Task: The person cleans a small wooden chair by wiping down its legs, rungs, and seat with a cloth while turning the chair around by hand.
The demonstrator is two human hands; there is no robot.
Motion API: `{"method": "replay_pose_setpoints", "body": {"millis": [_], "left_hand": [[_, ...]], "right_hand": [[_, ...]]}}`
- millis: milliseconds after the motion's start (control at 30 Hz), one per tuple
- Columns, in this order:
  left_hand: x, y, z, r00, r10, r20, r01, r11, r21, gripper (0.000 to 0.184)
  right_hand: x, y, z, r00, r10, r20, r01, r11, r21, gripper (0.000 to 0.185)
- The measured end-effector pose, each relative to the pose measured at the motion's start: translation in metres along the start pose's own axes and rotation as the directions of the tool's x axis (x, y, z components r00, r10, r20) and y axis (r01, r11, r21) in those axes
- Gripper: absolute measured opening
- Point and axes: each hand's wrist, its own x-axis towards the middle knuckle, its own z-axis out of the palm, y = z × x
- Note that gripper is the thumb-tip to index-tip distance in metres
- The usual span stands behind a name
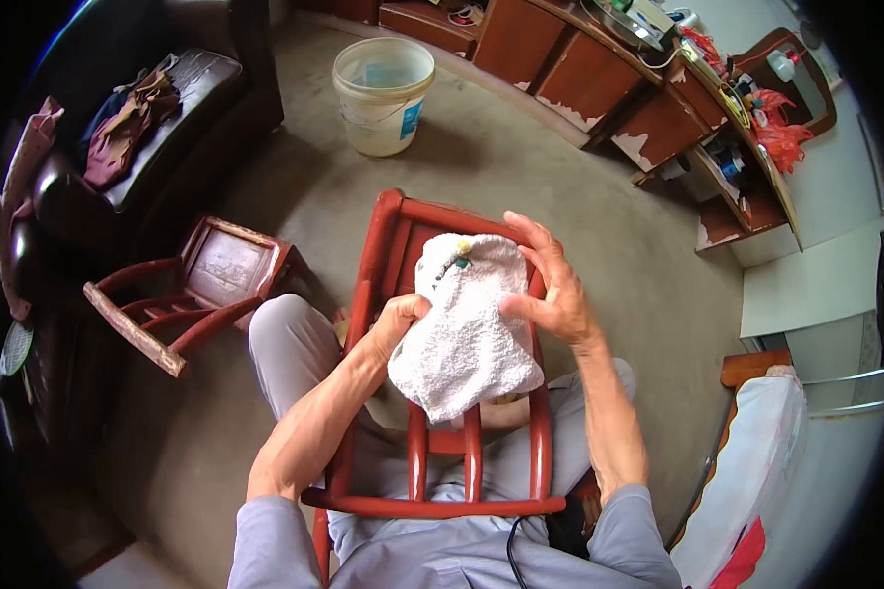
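Note:
A white terry towel [467, 344] with a small yellow and green motif near its top hangs over a red wooden chair [363, 285] in front of my body. My left hand [400, 322] grips the towel's left edge, thumb on top and the other fingers hidden behind the cloth. On the opposite side, my right hand [558, 294] has its fingers spread. Its thumb lies at the towel's right edge, and the fingertips are near the chair's top right corner. The chair's slatted back points toward my waist, between my knees.
A translucent bucket [383, 133] stands beyond the chair. At left are a small red chair [226, 265] and a dark sofa [201, 74] with clothes on it. Worn wooden cabinets [599, 83] line the far right, and a white-covered piece of furniture [756, 461] stands at lower right.

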Motion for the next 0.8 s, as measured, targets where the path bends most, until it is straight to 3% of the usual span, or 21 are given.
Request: {"method": "replay_pose_setpoints", "body": {"millis": [67,100,167,200,300,367,400,433,500,567,633,700,733,767,800], "left_hand": [[-0.006,0.004,0.024,0.999,-0.019,0.033,0.021,0.998,-0.059,0.055],[-0.01,0.006,0.038,0.997,-0.03,0.073,0.039,0.992,-0.122,0.052],[-0.01,0.005,0.046,0.995,-0.012,0.098,0.023,0.993,-0.114,0.05],[-0.007,0.003,0.039,0.994,-0.037,0.098,0.046,0.996,-0.083,0.049],[0.003,0.0,0.018,0.996,-0.055,0.067,0.056,0.998,-0.013,0.038],[0.017,0.005,0.007,0.999,-0.005,0.05,-0.002,0.992,0.13,0.031],[0.023,0.01,0.006,0.992,0.125,-0.029,-0.092,0.85,0.518,0.036],[0.029,0.012,0.006,0.969,0.224,-0.1,-0.12,0.79,0.601,0.042],[0.016,0.016,0.023,0.75,0.52,-0.408,0.018,0.602,0.799,0.045],[0.017,0.017,0.015,0.602,0.74,-0.3,-0.087,0.434,0.897,0.051],[0.018,0.007,0.016,0.789,0.582,-0.198,-0.117,0.459,0.88,0.065],[0.027,-0.014,0.025,0.868,0.471,-0.156,-0.182,0.594,0.783,0.079],[0.031,-0.02,0.026,0.91,0.363,-0.202,-0.128,0.707,0.696,0.086],[0.036,-0.025,0.026,0.942,0.244,-0.231,-0.062,0.802,0.594,0.093],[0.037,-0.026,0.036,0.955,0.275,-0.114,-0.17,0.817,0.551,0.102]], "right_hand": [[0.001,-0.009,-0.011,0.945,-0.134,0.297,0.047,0.957,0.285,0.111],[-0.001,-0.01,-0.01,0.948,-0.131,0.29,0.047,0.959,0.28,0.111],[-0.005,-0.014,0.0,0.86,-0.102,0.5,0.064,0.994,0.093,0.121],[-0.009,-0.02,0.007,0.849,-0.047,0.526,-0.027,0.991,0.132,0.121],[-0.026,-0.01,0.021,0.939,0.06,0.337,-0.096,0.991,0.09,0.092],[-0.038,0.014,0.03,0.961,0.1,0.257,-0.111,0.993,0.027,0.084],[-0.041,0.021,0.031,0.977,0.131,0.166,-0.126,0.991,-0.044,0.077],[-0.041,0.028,0.029,0.978,0.131,0.159,-0.125,0.991,-0.048,0.077],[-0.042,0.033,0.023,0.987,0.077,-0.143,-0.127,0.914,-0.385,0.067],[-0.038,0.029,0.013,0.951,0.07,-0.301,-0.202,0.878,-0.434,0.066],[-0.037,0.023,0.012,0.945,0.081,-0.318,-0.236,0.839,-0.49,0.075],[-0.036,0.008,0.02,0.947,0.085,-0.309,-0.224,0.866,-0.448,0.078],[-0.037,0.002,0.026,0.948,0.095,-0.304,-0.219,0.887,-0.407,0.081],[-0.039,0.0,0.03,0.952,0.126,-0.278,-0.209,0.933,-0.293,0.086],[-0.041,-0.002,0.033,0.937,0.248,-0.248,-0.289,0.946,-0.146,0.085]]}}
